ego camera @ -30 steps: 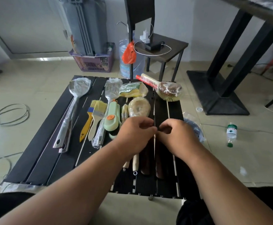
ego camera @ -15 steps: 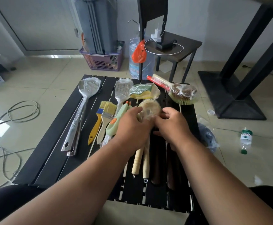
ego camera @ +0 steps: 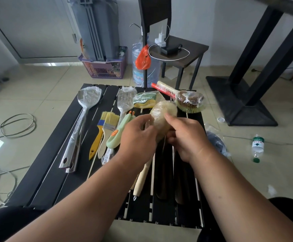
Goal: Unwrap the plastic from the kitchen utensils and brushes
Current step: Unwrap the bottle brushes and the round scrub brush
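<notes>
Both hands, left hand (ego camera: 138, 135) and right hand (ego camera: 185, 137), grip the wrapped brush (ego camera: 161, 114).

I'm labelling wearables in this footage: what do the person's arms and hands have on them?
Nothing that shows: both forearms are bare as far as the frame shows, no sleeves in view. The left hand and right hand show no gloves, rings, watch or bands on the visible sides.
</notes>
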